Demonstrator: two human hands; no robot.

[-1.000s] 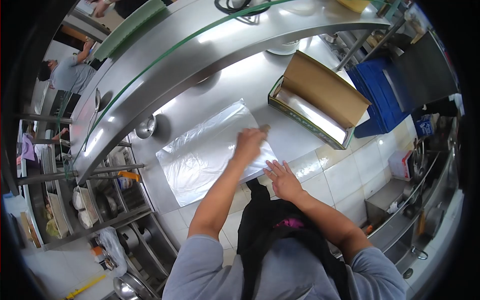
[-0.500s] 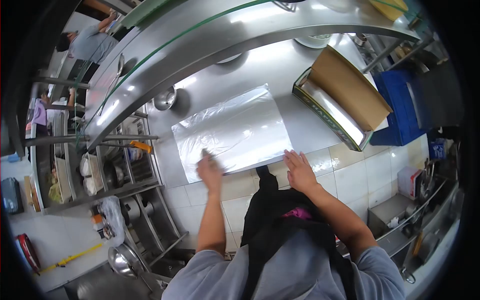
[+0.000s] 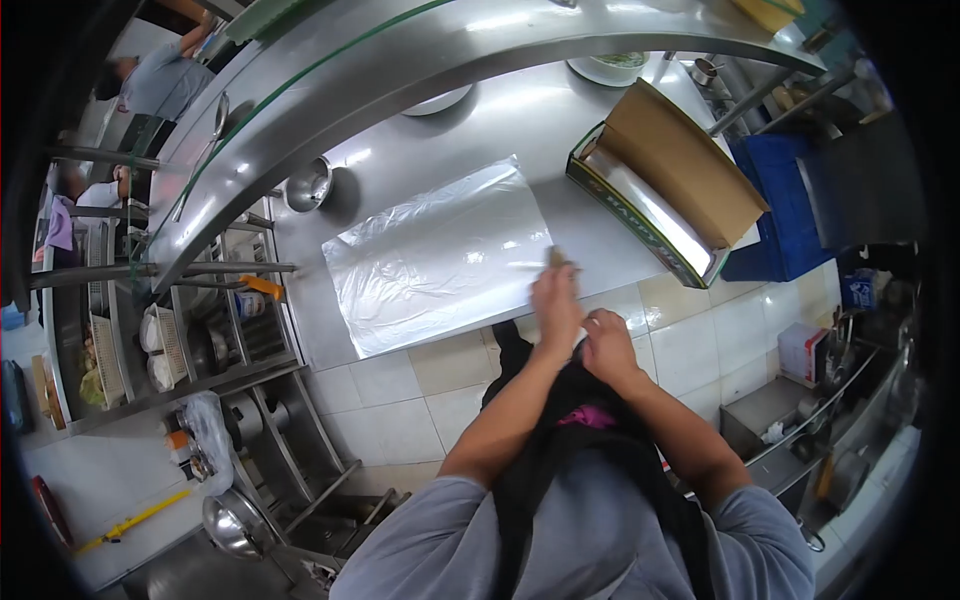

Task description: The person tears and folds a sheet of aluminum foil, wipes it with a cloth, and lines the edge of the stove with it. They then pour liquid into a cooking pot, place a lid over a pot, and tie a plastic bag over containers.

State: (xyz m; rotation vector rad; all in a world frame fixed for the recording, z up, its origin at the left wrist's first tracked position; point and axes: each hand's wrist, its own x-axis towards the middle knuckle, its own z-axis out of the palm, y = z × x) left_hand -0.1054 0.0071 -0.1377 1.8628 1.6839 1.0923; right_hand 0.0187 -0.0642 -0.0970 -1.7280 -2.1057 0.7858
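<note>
A sheet of clear plastic film (image 3: pixel 440 260) lies flat and slightly wrinkled on the steel table (image 3: pixel 400 140). My left hand (image 3: pixel 556 305), blurred, is at the sheet's right edge, its fingers closed round a small brownish thing (image 3: pixel 556 258) too blurred to name. Just right of it, my right hand (image 3: pixel 608 342) is close to my body at the table's front edge, fingers curled together; whatever they pinch is hidden or too small. Beyond both hands stands an open cardboard box (image 3: pixel 690 160) with a roll of film (image 3: pixel 640 200) inside.
A steel bowl (image 3: pixel 308 186) sits left of the sheet under an overhead shelf (image 3: pixel 400 75). At the back is a white bowl (image 3: pixel 610 68) with something green. A blue bin (image 3: pixel 780 210) stands right of the box. Two people (image 3: pixel 165 82) are at the far left.
My left hand has swept from the sheet's left part to its right edge, beside my right hand. My right hand has drawn back from the table edge and its fingers have curled.
</note>
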